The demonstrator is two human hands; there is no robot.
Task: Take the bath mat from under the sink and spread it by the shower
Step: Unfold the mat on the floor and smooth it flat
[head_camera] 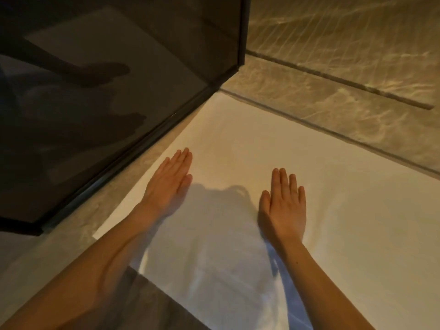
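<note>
The white bath mat (238, 144) lies unfolded and flat on the floor, its far edge along the shower's raised threshold (333, 136). My left hand (169, 184) rests palm down on the mat near its left edge, fingers straight and together. Palm down as well, my right hand (284, 206) presses on the middle of the mat. Neither hand holds anything. Shadows of my head and arms fall on the mat between the hands.
A dark glass panel (119, 91) in a black frame stands close to the mat's left side. The beige shower floor (333, 75) with a long drain slot (345, 79) lies beyond the threshold. A grey floor tile (152, 303) shows at the mat's near-left edge.
</note>
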